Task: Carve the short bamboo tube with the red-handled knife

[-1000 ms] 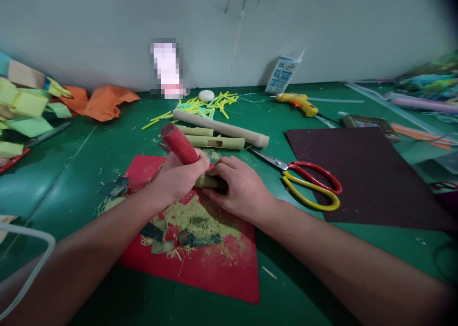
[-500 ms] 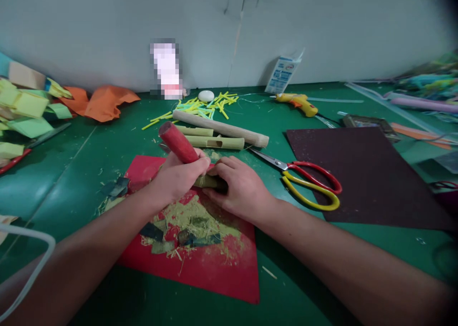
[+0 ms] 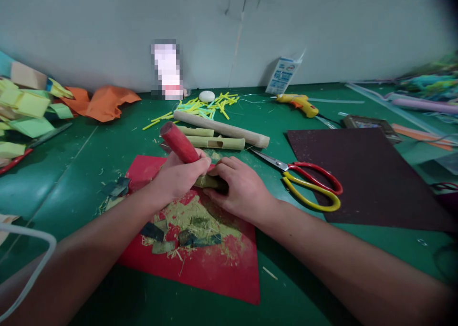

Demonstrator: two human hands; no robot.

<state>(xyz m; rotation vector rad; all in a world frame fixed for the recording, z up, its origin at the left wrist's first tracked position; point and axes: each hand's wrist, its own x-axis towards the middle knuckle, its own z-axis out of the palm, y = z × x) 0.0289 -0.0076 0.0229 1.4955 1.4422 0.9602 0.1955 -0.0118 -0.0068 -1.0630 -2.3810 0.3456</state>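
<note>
Green is covering the big table, and a dark brown sheet is lying on its right side. Nearer the middle, a red sheet is lying under the two hands. The right hand is curling its fingers around a piece of bamboo, over the red sheet. The left hand is closing its fingers around a fat red handle, which is leaning up and to the left. Just behind, a bamboo tube is showing a hole. Dark chips and dust are covering much of the red sheet, so lots of cutting seems done. The held bamboo is probably needing more, as both hands are working there. The left hand is hiding the handle's bottom end. The right hand is hiding one end of the bamboo, and I'm not seeing any cut in it.
</note>
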